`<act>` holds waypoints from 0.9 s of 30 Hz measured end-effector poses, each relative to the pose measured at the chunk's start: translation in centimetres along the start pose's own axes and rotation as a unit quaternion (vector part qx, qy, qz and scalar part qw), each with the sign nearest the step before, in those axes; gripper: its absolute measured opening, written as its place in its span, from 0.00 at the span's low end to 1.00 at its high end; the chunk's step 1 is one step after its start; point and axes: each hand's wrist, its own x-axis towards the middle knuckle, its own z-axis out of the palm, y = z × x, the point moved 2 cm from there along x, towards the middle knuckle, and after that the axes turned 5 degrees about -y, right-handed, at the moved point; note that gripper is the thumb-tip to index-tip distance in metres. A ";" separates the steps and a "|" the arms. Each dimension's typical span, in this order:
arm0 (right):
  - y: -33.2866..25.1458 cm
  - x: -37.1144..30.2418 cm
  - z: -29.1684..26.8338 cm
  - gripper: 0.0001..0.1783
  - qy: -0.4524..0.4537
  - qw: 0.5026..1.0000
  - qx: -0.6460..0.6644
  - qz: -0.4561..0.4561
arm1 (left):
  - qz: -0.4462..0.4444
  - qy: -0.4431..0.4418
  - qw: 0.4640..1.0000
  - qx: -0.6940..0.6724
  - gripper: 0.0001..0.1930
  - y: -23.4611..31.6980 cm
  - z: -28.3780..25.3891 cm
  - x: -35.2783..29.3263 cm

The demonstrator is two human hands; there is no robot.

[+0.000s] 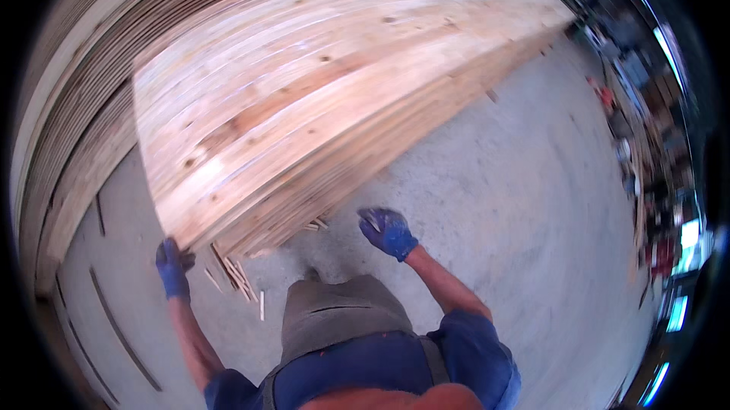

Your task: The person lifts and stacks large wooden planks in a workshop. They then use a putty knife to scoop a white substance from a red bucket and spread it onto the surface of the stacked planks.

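A large stack of pale, knotty wooden boards (304,117) slants across the view from the near left to the far right. At its near left corner, my left hand (174,269) in a blue glove grips the end of a board, the thumb turned toward the stack. My right hand (389,235), gloved in blue too, hangs above the concrete floor just right of the stack's near side. Its fingers are loosely bent and slightly apart, with nothing visible in them. Motion blurs the boards somewhat.
Thin wood offcuts (239,277) lie on the floor (517,205) by the near corner. Tall stacked timber (84,136) lines the left, with long dark strips (118,326) on the floor nearby. Cluttered shelves (661,159) run along the right.
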 end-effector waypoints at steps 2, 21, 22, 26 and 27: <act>7.9 -8.9 3.4 0.16 -0.177 0.964 0.007 0.200 | -0.051 0.023 0.995 -0.077 0.20 -0.7 -0.1 0.9; 55.5 -19.1 -21.3 0.11 -0.069 0.933 0.044 0.351 | -0.238 0.293 0.910 -0.170 0.40 -2.9 14.6 -5.2; 56.3 -15.5 -22.0 0.11 -0.008 0.961 0.063 0.267 | -0.266 0.186 0.937 -0.126 0.39 -6.7 19.0 -7.5; 57.4 -4.1 -19.5 0.15 -0.045 0.928 0.286 0.233 | -0.429 -0.214 0.855 0.196 0.30 -19.8 46.4 -18.0; 56.3 -2.3 -21.4 0.17 -0.110 0.961 0.210 0.140 | -0.408 -0.290 0.829 0.250 0.28 -21.1 52.8 -18.3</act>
